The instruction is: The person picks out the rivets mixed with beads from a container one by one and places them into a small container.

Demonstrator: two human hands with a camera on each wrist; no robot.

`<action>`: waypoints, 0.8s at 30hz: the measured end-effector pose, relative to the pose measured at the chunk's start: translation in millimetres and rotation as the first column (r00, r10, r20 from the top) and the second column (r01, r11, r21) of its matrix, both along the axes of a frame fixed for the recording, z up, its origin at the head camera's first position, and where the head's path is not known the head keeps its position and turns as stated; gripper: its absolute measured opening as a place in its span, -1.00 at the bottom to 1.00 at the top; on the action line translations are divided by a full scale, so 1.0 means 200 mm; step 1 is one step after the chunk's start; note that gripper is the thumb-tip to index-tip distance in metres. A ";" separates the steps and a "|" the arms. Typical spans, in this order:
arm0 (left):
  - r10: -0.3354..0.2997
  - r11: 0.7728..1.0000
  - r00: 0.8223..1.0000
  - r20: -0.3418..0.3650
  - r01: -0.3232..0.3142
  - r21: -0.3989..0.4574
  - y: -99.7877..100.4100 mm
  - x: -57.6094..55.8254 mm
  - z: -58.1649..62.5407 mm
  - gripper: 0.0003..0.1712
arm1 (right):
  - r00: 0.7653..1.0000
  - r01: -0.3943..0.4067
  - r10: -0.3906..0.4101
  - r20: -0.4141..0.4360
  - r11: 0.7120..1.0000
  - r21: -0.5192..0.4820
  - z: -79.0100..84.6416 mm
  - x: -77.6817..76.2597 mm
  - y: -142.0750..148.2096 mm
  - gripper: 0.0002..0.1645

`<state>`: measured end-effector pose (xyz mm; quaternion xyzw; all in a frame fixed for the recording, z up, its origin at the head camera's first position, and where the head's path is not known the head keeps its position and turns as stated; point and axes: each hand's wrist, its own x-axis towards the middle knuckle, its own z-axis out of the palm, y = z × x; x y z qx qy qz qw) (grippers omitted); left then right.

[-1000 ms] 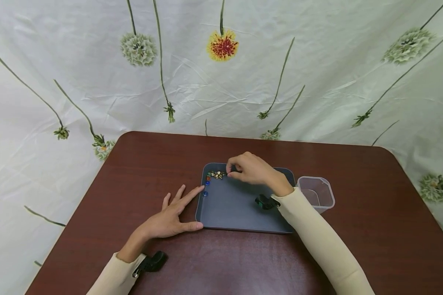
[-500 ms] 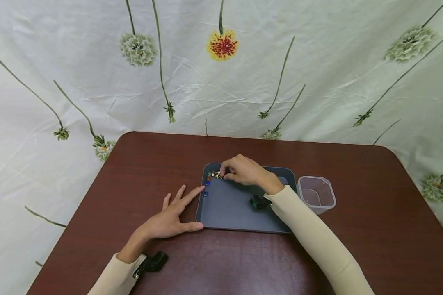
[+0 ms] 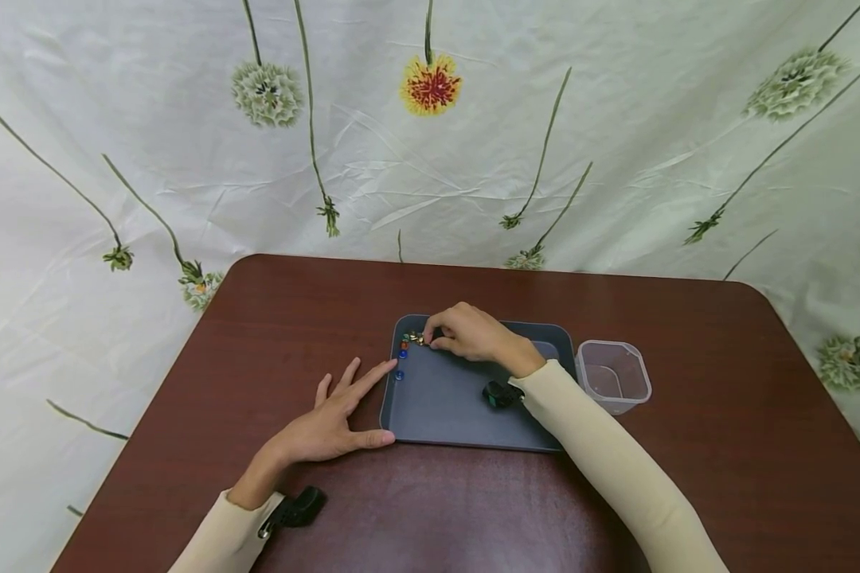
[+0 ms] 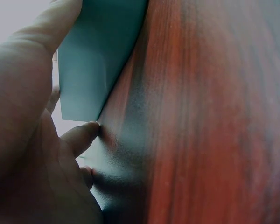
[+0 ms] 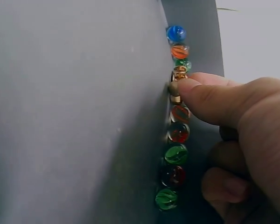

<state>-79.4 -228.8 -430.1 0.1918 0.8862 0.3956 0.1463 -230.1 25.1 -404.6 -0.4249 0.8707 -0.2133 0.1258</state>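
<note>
A gold-coloured piece (image 5: pixel 176 99) pinched by the right hand (image 3: pixel 467 334) amid a row of marbles (image 5: pixel 176 154)

Behind everything spreads a white cloth (image 3: pixel 373 119) printed with flowers. In front of it stands a reddish-brown table (image 3: pixel 459 509), bearing a blue-grey tray (image 3: pixel 444 414) with a clear container (image 3: pixel 613 372) just beside its right edge. The left hand (image 3: pixel 327 426) lies by the tray's left edge, its fingers straight and spread, gripping nothing, with the tips of the index finger and thumb at that edge. The right hand bends over the far part of the tray, thumb and index finger closed together on the gold-coloured piece, other fingers curled. The marbles run along the foot of the tray's far wall, green, dark red and orange-striped, to one side of the piece; a green, an orange and a blue one follow on its other side. One lone blue marble (image 3: pixel 400 375) sits near the tray's left rim
</note>
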 end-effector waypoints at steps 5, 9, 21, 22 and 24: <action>0.001 1.000 1.000 -0.006 -0.001 -0.009 0.00 0.00 -0.01 0.10 | 1.000 0.006 -0.006 -0.008 1.000 0.010 -0.01 0.00 0.00 -0.86; 0.004 1.000 1.000 -0.005 -0.004 -0.010 0.00 0.00 -0.01 0.10 | 1.000 0.012 -0.012 -0.028 1.000 0.026 -0.02 -0.01 -0.01 -0.87; 0.001 1.000 1.000 -0.003 -0.001 -0.007 0.00 0.00 0.00 0.10 | 0.998 0.022 -0.018 -0.066 0.997 0.070 -0.02 0.00 -0.01 -0.85; 0.001 1.000 1.000 -0.002 -0.001 -0.008 0.00 0.00 0.00 0.10 | 0.998 0.023 -0.019 -0.067 0.997 0.070 -0.03 0.00 -0.01 -0.85; 0.000 1.000 1.000 -0.002 0.000 -0.007 0.00 0.00 0.00 0.09 | 0.997 0.023 -0.019 -0.071 0.997 0.068 -0.03 0.00 -0.01 -0.85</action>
